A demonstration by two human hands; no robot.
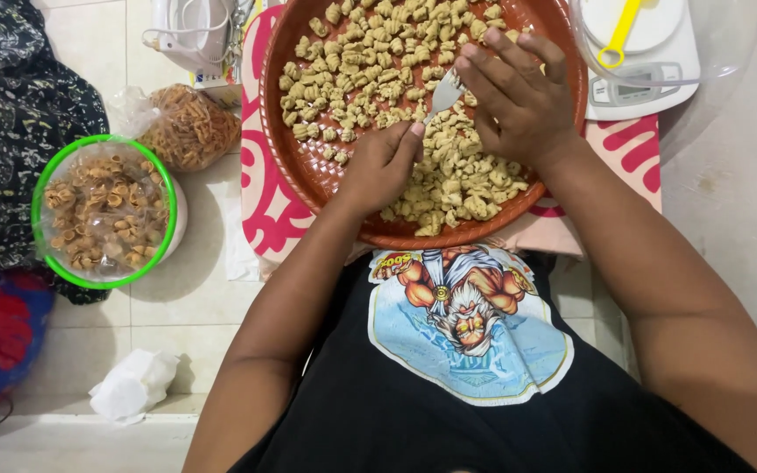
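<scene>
my left hand [383, 166] and right hand [519, 96] meet over the round brown tray [295, 166], which sits right in front of me so both reach it easily. between them i hold a small pale tool [445, 93]; my right fingers are closed on its upper end, my left thumb and fingertips pinch together at its lower end, likely pressing dough against it. pale dough pieces [370, 52] cover the tray from nine o'clock round to four. at nine o'clock from the tray, off on the floor, stand a green-rimmed container [63, 263] and a clear bag [187, 127] of browner pieces. a white scale [650, 83] sits at two o'clock.
</scene>
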